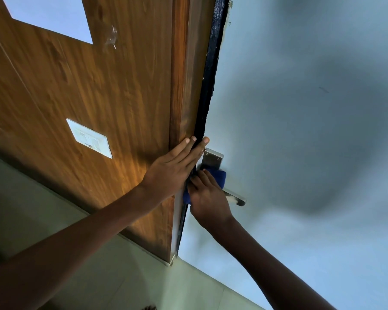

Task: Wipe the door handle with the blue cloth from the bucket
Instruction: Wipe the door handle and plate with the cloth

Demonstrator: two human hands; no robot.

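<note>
1. My right hand (207,198) has the cloth (217,176) bunched in a closed grip, pressed on the handle (234,198) where the lever meets the plate (212,158).
2. My left hand (175,166) lies flat, fingers together, across the door (300,130) edge, fingertips (205,140) reaching over the dark strip onto the pale face. It's bracing, holding nothing.
3. Risk: the door can swing if I push too hard. Left hand straddles the edge next to the wood panel (99,86), so a pinch is possible.
4. Risk: weight on the lever could drop it and shift the door mid-wipe.
5. Risk: cloth only covers the root. The lever's outer end is bare and would get missed if I stop here.
6. Handle: brushed metal lever on a rectangular screwed plate, mounted on the pale door just beside its edge. A whitish smear shows near the tip.
7. Cloth: dark blue, thick, folded. Can't tell whether it's wet.
</note>
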